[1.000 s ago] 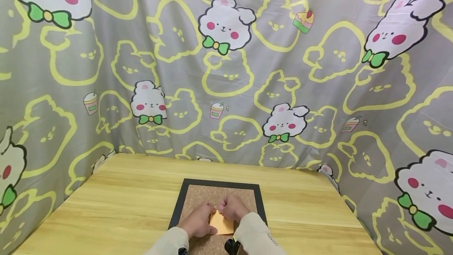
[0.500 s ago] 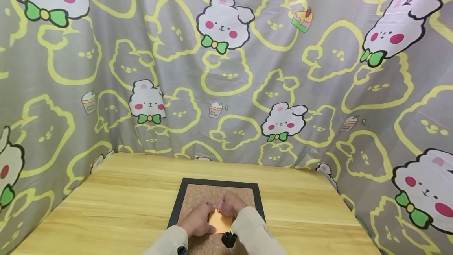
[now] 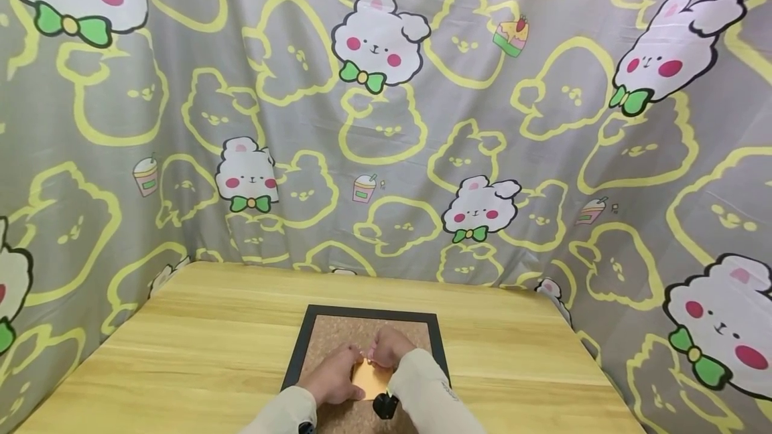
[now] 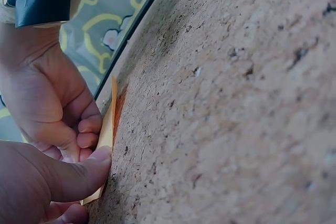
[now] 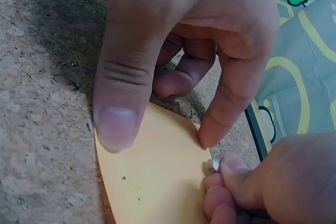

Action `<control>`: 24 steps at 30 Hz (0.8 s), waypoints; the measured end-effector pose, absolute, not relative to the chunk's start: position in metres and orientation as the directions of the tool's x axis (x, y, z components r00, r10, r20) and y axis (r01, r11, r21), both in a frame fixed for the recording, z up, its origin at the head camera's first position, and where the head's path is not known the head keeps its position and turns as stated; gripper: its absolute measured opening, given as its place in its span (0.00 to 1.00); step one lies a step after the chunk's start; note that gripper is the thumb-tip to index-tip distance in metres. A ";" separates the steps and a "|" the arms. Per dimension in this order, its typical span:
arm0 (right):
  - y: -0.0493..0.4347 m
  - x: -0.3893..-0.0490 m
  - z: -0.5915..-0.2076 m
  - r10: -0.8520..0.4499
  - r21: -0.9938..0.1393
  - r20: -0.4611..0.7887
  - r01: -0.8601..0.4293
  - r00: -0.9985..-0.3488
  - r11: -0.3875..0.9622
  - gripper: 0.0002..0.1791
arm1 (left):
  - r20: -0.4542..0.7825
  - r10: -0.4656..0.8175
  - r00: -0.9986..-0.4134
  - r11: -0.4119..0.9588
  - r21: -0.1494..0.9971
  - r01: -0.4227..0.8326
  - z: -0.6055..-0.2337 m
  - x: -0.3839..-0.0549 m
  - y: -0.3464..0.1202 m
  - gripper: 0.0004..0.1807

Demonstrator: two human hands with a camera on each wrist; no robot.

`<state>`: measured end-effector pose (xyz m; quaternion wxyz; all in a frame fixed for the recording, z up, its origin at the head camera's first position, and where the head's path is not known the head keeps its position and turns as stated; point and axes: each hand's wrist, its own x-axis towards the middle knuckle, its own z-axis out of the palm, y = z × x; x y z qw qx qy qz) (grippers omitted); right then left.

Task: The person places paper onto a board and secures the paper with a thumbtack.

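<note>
Head view on my feed puts the orange paper (image 3: 370, 380) between the two hands, lying on the cork board (image 3: 338, 332), whose black frame (image 3: 374, 313) sits on the wooden table (image 3: 199, 327). The left hand (image 3: 334, 375) is at the paper's left edge, thumb and forefinger stretched apart and pressing rather than gripping, the thumb by the near corner and the forefinger by the far one. Toward the paper's far edge I see the right hand (image 3: 389, 347) closed in tight, its thumb and fingers pinching a small metal pin (image 5: 216, 164). My right wrist feed sets that pin just beside the left forefinger's tip, right at the paper's margin. As for direction, the paper is roughly square, one edge facing the patterned curtain (image 3: 386, 119) and the left edge running from near to far, with neither side plainly longer. The pin is mostly covered by the fingertips pinching it, so from here I can't tell which way its long axis points.
</note>
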<state>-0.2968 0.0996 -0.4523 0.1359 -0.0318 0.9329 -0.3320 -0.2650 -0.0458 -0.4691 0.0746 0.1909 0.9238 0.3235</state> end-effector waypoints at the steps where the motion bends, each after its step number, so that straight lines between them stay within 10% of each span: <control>1: 0.099 -0.297 -0.452 -0.149 -0.628 -0.233 0.032 -0.961 0.778 0.16 | -0.014 0.403 -0.915 0.716 0.627 0.306 -0.469 -0.265 -0.046 0.24; 24: 0.094 -0.300 -0.453 -0.103 -0.572 -0.216 0.040 -0.971 0.819 0.13 | -0.029 0.401 -0.916 0.736 0.605 0.303 -0.467 -0.267 -0.044 0.25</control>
